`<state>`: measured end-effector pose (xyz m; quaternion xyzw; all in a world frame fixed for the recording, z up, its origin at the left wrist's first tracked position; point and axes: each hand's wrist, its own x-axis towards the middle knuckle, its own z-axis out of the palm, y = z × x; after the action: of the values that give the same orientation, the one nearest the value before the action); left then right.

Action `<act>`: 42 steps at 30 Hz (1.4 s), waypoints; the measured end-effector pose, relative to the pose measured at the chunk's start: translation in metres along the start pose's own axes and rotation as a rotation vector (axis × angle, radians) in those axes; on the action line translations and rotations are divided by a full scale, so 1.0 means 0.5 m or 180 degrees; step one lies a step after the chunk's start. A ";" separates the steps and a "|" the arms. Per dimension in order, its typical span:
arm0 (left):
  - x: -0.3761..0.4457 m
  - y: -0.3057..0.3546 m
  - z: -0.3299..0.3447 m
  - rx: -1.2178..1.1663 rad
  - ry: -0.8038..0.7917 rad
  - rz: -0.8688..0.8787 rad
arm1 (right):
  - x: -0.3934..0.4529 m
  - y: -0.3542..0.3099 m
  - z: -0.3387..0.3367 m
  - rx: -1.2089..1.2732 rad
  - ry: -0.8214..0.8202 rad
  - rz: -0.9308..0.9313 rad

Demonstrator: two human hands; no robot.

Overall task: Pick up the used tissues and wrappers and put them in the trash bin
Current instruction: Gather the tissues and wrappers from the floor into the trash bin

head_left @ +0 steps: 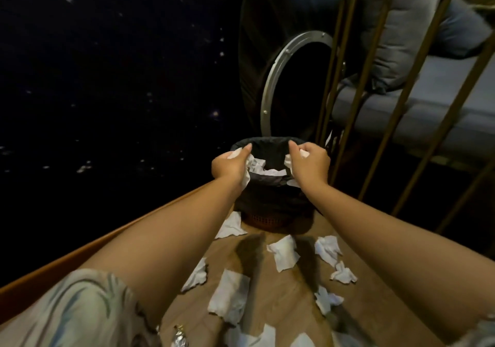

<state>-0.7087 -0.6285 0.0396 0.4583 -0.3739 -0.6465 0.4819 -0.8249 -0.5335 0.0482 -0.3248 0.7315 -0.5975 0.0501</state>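
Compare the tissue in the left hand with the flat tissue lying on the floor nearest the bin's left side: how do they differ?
The tissue in the left hand is gripped by the left hand, bunched and hanging over the trash bin; the floor tissue lies loose and spread flat by the bin's base. Both are white and creased.

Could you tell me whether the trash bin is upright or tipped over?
Upright: the trash bin stands on the floor with its lined mouth facing up, tissues visible inside.

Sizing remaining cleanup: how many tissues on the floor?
9 tissues: one beside the bin at, two left-centre, one centre, three right, two at the bottom edge. Arms may hide more.
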 end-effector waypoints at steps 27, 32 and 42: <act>0.201 -0.092 0.038 0.0648 -0.0244 0.1220 | 0.081 0.133 0.168 -0.0182 -0.0458 -0.0585; 0.140 -0.093 -0.111 0.1647 -0.0461 0.1829 | -0.060 0.099 0.182 -0.0296 -0.0668 -0.1227; -0.015 -0.087 -0.448 0.2771 -0.1019 0.2006 | -0.357 0.058 0.264 -0.1192 -0.1508 -0.1076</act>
<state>-0.5068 -0.6193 -0.0663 0.3771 -0.7936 -0.3187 0.3554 -0.6359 -0.5467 -0.0713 -0.5747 0.7323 -0.3607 0.0584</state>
